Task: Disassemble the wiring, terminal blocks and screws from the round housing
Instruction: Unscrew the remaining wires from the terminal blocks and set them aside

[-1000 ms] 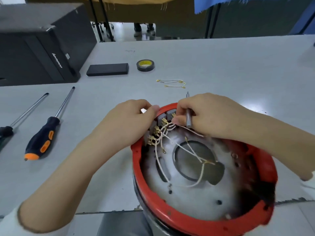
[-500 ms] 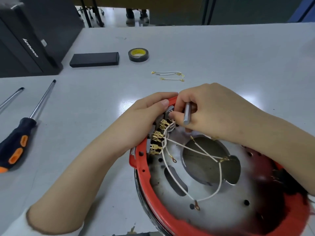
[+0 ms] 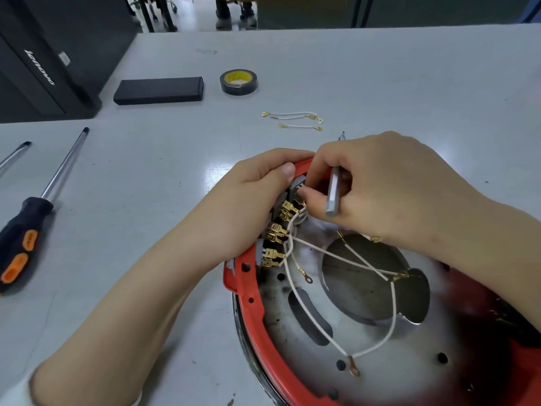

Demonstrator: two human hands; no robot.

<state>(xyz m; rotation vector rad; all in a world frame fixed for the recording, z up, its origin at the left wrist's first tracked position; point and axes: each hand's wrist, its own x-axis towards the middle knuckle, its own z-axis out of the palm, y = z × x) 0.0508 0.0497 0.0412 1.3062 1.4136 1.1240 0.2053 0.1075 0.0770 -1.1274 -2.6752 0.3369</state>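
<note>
Nearest the camera sits the round housing [image 3: 351, 332] with its red rim, lying open on the desk [image 3: 409, 83], and inside it the job looks only partly done. White wires [image 3: 392, 317] loop loose across the metal floor, several ring ends already free, yet a row of brass connectors [image 3: 276, 230] is plugged into the grey terminal blocks [image 3: 295, 186] at the far left of the rim. So the blocks, those plugs and any screws beneath them (none clearly visible here) are left to come off.

Up at that rim, both hands meet. The left hand [image 3: 257, 194] curls over the red edge from outside, its fingers wrapped round the rim and thumb pressing by the top block, steadying the housing. The right hand [image 3: 380, 186] reaches in from the right, fingers bent, pinching at the top connector while a small grey metal bit [image 3: 333, 194] is tucked between them.

Farther out, two removed wires [image 3: 292, 120] lie on the desk, proof of progress. Beyond them a tape roll [image 3: 239, 82] and a flat black box [image 3: 159, 90]; off left, an orange-and-black screwdriver [image 3: 26, 230] lies unused.
</note>
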